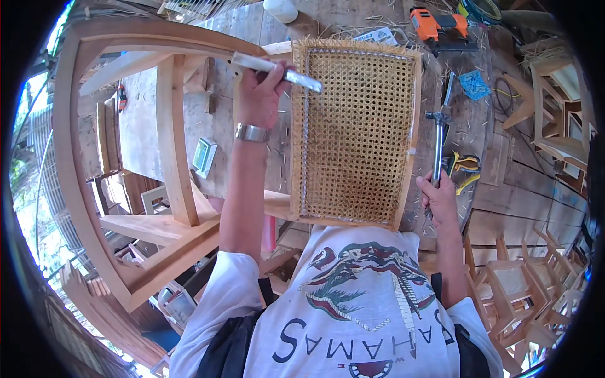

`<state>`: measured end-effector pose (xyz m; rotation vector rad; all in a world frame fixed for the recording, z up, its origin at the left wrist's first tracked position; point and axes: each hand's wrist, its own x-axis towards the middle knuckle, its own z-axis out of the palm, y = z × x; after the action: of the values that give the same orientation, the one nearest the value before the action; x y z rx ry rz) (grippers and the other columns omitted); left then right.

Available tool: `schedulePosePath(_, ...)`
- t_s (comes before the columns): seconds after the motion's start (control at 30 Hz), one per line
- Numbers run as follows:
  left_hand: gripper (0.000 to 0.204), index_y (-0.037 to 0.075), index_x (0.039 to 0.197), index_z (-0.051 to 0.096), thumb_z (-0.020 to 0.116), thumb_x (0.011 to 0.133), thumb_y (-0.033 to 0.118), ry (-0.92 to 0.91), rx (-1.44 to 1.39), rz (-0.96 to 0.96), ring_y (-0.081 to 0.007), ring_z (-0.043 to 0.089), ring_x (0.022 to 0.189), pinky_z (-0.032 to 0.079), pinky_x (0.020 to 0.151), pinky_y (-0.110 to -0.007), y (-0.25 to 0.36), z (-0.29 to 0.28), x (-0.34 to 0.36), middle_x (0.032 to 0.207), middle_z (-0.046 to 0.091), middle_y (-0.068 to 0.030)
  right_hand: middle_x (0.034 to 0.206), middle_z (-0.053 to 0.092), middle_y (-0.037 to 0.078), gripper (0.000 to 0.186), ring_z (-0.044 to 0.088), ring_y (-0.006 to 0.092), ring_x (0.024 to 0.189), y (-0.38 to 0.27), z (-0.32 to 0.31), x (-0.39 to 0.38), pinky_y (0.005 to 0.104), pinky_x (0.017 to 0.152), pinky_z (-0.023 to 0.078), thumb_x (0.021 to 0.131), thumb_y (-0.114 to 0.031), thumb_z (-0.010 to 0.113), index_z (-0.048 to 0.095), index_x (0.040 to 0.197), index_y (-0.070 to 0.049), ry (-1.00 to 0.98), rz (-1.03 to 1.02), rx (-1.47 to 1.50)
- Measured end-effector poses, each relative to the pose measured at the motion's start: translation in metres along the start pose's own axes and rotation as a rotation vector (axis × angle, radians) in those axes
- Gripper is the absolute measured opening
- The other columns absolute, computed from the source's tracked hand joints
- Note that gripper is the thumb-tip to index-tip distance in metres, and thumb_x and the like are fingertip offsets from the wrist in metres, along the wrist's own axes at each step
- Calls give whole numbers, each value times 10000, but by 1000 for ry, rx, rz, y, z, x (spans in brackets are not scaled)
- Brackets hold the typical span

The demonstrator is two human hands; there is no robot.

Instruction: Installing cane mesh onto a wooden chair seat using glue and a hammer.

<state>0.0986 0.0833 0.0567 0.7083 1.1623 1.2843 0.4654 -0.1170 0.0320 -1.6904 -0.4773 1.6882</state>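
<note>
Honey-coloured cane, woven in an open mesh, fills the panel, which lies on the workbench directly before the person, its near edge close to the front of the white shirt. A pale wooden frame borders the panel, and loose strand ends bristle along its far edge. The left hand, a metal watch at its wrist, has its fingers closed around the middle of a flat bar, whose shiny end reaches over the panel's upper left corner (whether it touches the cane, I cannot tell). To the right of the panel, the right hand grasps a hammer by the lower part of its handle, fingers curled around it, the head pointing away from the body. Just beside the hammer lie yellow-and-black pliers; farther off are a crumpled blue cloth and an orange-and-black power tool. On the left stands a large bare-wood frame, with a small green-and-white box between it and the left forearm, while wooden chair frames crowd the floor at lower right
</note>
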Motion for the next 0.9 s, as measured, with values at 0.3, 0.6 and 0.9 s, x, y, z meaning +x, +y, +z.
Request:
schedulePosePath(0.3, 186, 36, 1059, 580, 695, 912, 35, -71, 396, 362, -101, 644, 884, 524, 768, -245, 0, 17, 47, 1012, 704, -68, 635, 504, -53, 227, 454, 32, 439, -6, 9, 5, 193, 390, 355, 889, -166, 743, 524, 910, -113, 9, 14, -15)
schedulePosePath(0.6, 192, 62, 1065, 619, 707, 895, 74, -140, 866, 488, -89, 651, 808, 530, 711, -271, 0, 16, 57, 929, 710, -25, 647, 519, -51, 235, 444, 20, 446, -19, 18, 0, 189, 410, 353, 924, -259, 718, 545, 923, -100, -70, -37, -144)
schedulePosePath(0.9, 292, 91, 1137, 548, 677, 910, 222, -272, 1365, 656, -354, 664, 797, 522, 661, -436, 1, 39, 58, 945, 671, -123, 678, 450, -50, 372, 399, 40, 635, -18, 27, -2, 243, 551, 354, 1000, -413, 583, 579, 955, -44, -139, -224, -309)
